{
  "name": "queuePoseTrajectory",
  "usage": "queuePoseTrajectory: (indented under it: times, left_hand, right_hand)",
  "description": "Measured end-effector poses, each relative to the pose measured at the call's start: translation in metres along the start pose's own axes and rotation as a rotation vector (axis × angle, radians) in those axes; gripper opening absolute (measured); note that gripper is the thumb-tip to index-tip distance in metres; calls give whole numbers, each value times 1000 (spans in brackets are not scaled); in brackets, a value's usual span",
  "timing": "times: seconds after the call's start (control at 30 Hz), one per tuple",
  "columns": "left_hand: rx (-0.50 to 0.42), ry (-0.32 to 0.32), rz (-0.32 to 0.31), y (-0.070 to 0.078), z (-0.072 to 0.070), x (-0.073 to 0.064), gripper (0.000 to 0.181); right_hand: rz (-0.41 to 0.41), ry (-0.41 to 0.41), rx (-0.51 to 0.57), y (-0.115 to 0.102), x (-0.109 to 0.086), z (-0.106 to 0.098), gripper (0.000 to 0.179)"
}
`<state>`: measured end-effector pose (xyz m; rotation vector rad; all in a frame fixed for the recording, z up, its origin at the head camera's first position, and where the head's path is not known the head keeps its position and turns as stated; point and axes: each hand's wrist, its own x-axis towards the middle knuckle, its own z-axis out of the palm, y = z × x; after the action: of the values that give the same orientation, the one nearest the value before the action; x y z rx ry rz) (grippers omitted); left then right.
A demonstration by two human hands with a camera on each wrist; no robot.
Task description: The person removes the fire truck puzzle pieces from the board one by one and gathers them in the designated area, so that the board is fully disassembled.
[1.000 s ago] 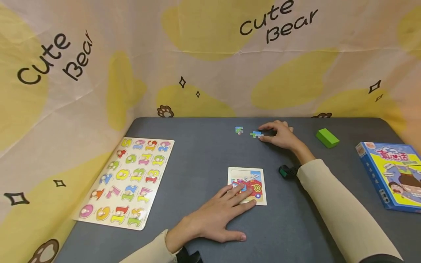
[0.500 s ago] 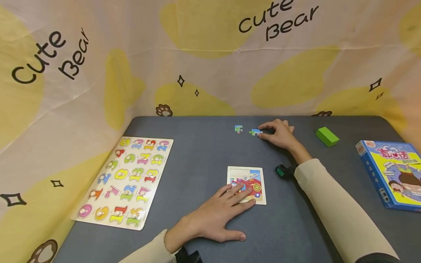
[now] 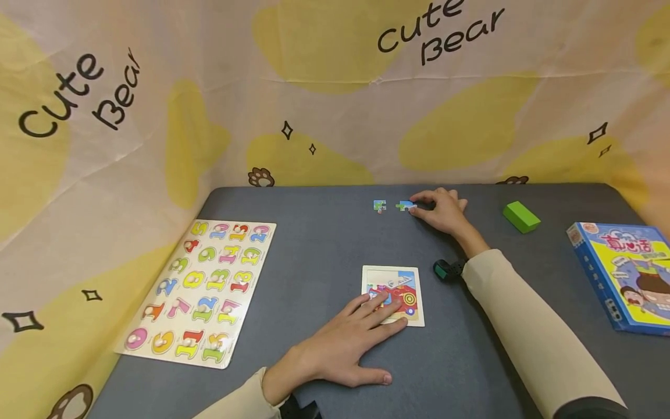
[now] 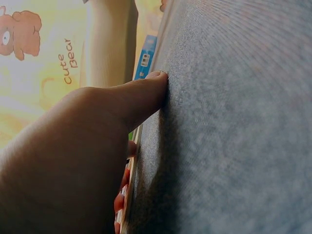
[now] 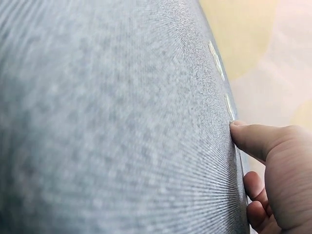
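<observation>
Near the far edge of the table, my right hand (image 3: 444,210) pinches the right end of a small blue-and-green jigsaw piece (image 3: 405,205) between thumb and index finger. The piece lies on the tabletop. A second jigsaw piece (image 3: 379,205) lies just left of it, apart from it. Fingers spread, my left hand (image 3: 348,343) rests flat on a small framed jigsaw puzzle (image 3: 411,279) with a red vehicle picture, covering its lower left. In the left wrist view the thumb (image 4: 146,95) touches the table. The right wrist view shows the right thumb (image 5: 256,139) at the piece's end.
A number puzzle board (image 3: 262,244) lies on the left of the grey table (image 3: 309,244). A green block (image 3: 521,217) sits right of my right hand. Farther right is a blue-and-yellow box (image 3: 623,273). A printed cloth (image 3: 335,116) hangs behind the table.
My right hand has shifted the jigsaw piece slightly away from me, about level with the second piece. My left hand has stayed on the framed puzzle.
</observation>
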<state>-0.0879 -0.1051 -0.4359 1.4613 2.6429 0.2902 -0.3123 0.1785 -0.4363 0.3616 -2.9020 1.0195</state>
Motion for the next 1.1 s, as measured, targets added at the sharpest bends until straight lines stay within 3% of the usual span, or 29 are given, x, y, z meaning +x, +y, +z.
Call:
queuePoseTrajectory:
  times: [0.73, 0.93, 1.1]
  left_hand:
    - [6, 2, 0, -1, 1, 1, 85]
    - [-10, -4, -1, -1, 1, 2, 85]
    - [8, 10, -2, -1, 0, 2, 85]
  right_hand:
    - [-15, 49, 21, 2, -2, 3, 38]
    - [-59, 122, 145, 5, -6, 5, 32]
    - [-78, 138, 298, 4, -17, 2, 32]
